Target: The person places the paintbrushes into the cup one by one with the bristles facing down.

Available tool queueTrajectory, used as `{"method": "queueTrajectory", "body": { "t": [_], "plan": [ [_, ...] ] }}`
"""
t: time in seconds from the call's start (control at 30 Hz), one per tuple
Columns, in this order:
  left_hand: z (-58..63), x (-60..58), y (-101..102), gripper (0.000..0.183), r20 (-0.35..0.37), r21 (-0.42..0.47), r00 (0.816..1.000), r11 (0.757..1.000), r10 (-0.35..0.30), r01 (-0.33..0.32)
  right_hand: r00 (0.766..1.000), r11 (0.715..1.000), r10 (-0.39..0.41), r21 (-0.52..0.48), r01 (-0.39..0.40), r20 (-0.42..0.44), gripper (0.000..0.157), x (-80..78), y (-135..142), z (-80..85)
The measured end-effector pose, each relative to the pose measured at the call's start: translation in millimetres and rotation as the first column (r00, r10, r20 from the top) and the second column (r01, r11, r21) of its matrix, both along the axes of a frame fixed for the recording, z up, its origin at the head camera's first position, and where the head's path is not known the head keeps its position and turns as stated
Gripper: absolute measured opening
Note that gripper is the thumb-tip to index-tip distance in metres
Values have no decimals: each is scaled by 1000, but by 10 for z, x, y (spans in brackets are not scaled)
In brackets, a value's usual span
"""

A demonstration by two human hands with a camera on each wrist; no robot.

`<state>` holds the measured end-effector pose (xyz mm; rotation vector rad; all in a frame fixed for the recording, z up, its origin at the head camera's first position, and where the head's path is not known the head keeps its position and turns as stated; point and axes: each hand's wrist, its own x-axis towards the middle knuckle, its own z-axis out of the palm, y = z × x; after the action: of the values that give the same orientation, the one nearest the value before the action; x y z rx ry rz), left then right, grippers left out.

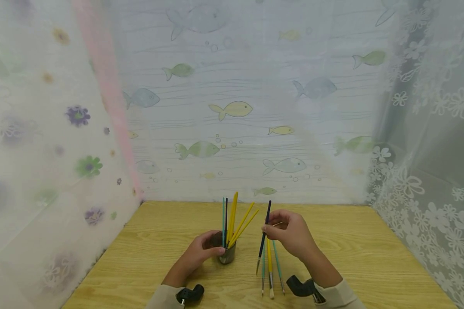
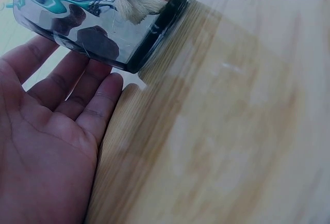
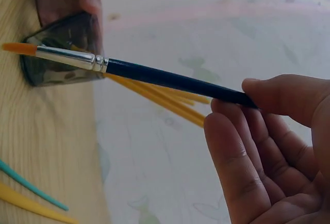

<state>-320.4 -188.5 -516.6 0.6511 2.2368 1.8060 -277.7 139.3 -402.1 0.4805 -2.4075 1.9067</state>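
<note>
My left hand [image 1: 198, 254] holds a smoky clear glass cup [image 1: 227, 258] on the table, thumb at the near side and fingers curled round the far side. Brushes stand handle-up in it: a teal one [image 1: 223, 214], a dark one and several yellow ones [image 1: 233, 214]. Through the glass, the left wrist view shows their pale bristles [image 2: 133, 10] near the base. To the right, my right hand [image 1: 292, 234] pinches the upper handle of a dark blue paintbrush [image 3: 165, 79]. Its orange-brown bristles and silver ferrule point down, above the table.
Below the right hand, a yellow brush [image 1: 270, 266] and two teal brushes [image 1: 279, 264] lie on the wood-grain table [image 1: 139, 257], bristles toward me. A fish-print curtain [image 1: 232, 150] hangs along the back edge, with flowered sheets [image 1: 42, 171] at the left and right.
</note>
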Motion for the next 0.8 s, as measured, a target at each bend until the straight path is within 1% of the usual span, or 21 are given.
{"method": "queueTrajectory", "body": {
  "t": [0.13,0.23,0.37,0.6,0.8],
  "plan": [
    [2,6,0,54,2,0,1000,1000,3,-3,999,1000,24,-17,-25,-26,32,21,-9,18],
    [3,10,1,54,-1,0,1000,1000,5,-5,999,999,24,-32,-25,-44,30,36,-19,39],
    [6,15,3,54,-4,1,1000,1000,3,-3,998,998,8,-60,-11,-62,29,59,-31,72],
    [17,20,10,55,-3,-2,1000,1000,16,-16,998,992,-23,-126,15,-60,26,91,-39,108],
    [29,33,19,53,-12,-1,1000,1000,6,-6,994,981,-66,-190,48,-91,29,100,-65,87]
  ]
}}
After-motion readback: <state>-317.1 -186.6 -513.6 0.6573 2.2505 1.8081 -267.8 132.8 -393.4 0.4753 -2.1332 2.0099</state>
